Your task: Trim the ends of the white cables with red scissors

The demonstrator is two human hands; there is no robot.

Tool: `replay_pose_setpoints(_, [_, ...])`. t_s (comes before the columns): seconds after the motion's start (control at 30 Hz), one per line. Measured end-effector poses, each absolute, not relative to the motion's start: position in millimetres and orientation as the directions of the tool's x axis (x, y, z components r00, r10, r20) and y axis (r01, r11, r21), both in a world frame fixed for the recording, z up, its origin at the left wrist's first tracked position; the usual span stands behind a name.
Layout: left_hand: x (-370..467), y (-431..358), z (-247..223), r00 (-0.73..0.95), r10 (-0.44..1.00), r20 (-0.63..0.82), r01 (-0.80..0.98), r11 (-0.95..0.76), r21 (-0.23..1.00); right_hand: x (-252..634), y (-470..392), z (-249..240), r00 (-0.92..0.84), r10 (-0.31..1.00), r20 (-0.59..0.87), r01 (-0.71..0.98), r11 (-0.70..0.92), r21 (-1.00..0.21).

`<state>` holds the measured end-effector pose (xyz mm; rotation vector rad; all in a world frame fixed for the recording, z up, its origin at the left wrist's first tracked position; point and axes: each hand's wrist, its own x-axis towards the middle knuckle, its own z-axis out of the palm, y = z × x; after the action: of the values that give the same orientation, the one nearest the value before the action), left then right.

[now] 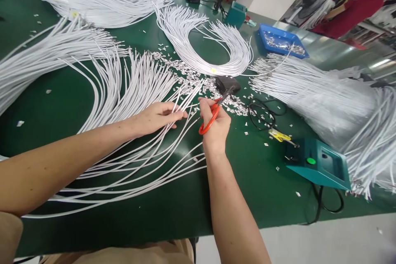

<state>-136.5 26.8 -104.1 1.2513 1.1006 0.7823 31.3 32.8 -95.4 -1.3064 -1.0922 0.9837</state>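
Note:
My left hand [167, 116] is closed round several white cables [188, 100], whose ends point up and away from me. Just to its right, my right hand [215, 126] holds red-handled scissors [211, 120], their dark blades pointing up and to the right. The thumb and fingers of this hand are closed near the cable ends; whether they also pinch a cable is too small to tell. Loose white cables [148, 173] curve across the green table [241, 202] below my hands. Small silvery scraps [188, 75] lie scattered beyond both hands.
Bundles of white cable lie at the left [46, 55], the back [182, 43] and the right [315, 95]. A blue tray [281, 41] holds scraps. A teal device [318, 163], yellow snips [279, 135] and a black block [227, 84] sit nearby. Another person [352, 16] is at the upper right.

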Motion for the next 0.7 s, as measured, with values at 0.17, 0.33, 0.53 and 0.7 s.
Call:
replay_pose_setpoints(0.17, [-137, 28, -109, 0.316, 0.914, -0.255, 0.089, 0.239, 0.967, 26, 28, -92, 0.099, 0.995, -0.014, 0.104, -0.024, -0.994])
replay_pose_setpoints(0.33, [-140, 35, -103, 0.160, 0.966, -0.203, -0.082, 0.218, 0.973, 22, 26, -95, 0.028, 0.993, -0.112, 0.076, -0.114, -0.991])
replay_pose_setpoints(0.53, [-142, 39, -99, 0.151, 0.976, -0.160, -0.252, 0.194, 0.948, 14, 22, -98, -0.105, 0.970, -0.221, 0.022, -0.219, -0.975])
replay_pose_setpoints(0.7, [-141, 36, -97, 0.203, 0.969, -0.142, -0.186, 0.181, 0.966, 23, 30, -96, 0.054, 0.989, -0.140, -0.133, -0.132, -0.982])
